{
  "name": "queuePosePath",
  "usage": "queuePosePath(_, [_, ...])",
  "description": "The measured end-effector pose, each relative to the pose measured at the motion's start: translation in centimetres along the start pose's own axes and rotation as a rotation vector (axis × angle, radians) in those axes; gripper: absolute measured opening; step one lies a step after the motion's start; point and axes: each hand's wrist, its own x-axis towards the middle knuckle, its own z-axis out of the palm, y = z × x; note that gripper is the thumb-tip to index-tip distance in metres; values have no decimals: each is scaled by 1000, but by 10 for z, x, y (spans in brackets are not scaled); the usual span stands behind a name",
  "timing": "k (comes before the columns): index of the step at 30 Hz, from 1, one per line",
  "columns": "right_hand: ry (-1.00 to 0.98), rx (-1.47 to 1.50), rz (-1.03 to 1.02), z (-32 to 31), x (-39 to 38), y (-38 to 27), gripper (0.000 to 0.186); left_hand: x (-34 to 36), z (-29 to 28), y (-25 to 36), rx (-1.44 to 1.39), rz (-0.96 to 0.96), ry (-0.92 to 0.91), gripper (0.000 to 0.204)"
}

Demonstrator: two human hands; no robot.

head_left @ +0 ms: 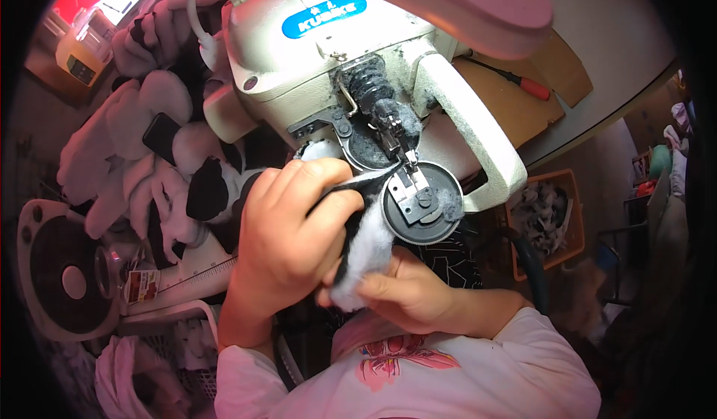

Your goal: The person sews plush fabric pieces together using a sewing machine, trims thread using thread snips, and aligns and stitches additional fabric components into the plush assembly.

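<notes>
A cream industrial sewing machine (261, 60) has two horizontal discs near its needle, the front one (422, 226) toothed and dusted with lint. My left hand (295, 232) is closed on a black and white plush piece (366, 258), pinching its dark edge, which runs into the stitching point between the discs. My right hand (403, 296) holds the lower, fluffy white end of that piece below the front disc, thumb on top. Some of my left fingertips are hidden in the fabric.
Black and white plush pieces (119, 154) pile left, beside a fan-like appliance (52, 258) and a basket (160, 311). A red-handled screwdriver (534, 88) lies on cardboard at upper right. An orange crate (564, 258) holds scraps at right. A pink lamp head (493, 8) hangs above.
</notes>
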Motion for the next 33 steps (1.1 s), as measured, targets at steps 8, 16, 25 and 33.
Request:
queuePosePath(8, [320, 122, -222, 10, 20, -5, 39, -2, 3, -4, -288, -298, 4, 19])
queuePosePath(16, [-93, 159, -130, -7, 13, 5, 22, 7, 7, -1, -172, -215, 134, 17])
queuePosePath(25, [-183, 183, -75, -2, 21, 1, 18, 4, 17, -21, -91, 186, 284, 32])
queuePosePath(33, [-204, 183, -89, -8, 21, 4, 27, 7, 17, -15, -232, 0, 219, 24])
